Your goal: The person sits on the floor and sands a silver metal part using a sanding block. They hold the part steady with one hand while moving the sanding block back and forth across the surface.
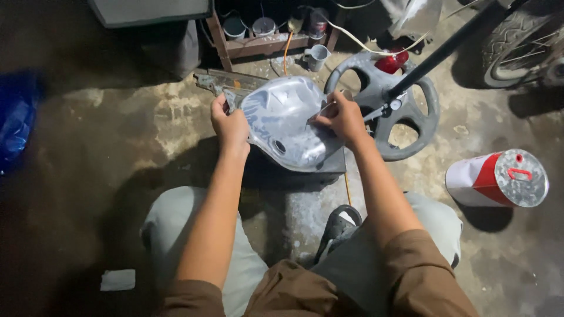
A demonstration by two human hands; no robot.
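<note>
- The left hand (pixel 230 124) is gripping the left edge of the grey, scuffed, curved metal tank shell (pixel 286 122).
- The right hand (pixel 341 117) is pressing a small sheet (sandpaper, seemingly) on the shell's right side; dull patches suggest sanding partly done.

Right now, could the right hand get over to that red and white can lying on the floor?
Probably yes. The right hand rests on the silver panel, and bare floor lies between it and the can. It looks like a stretch, though.
</note>
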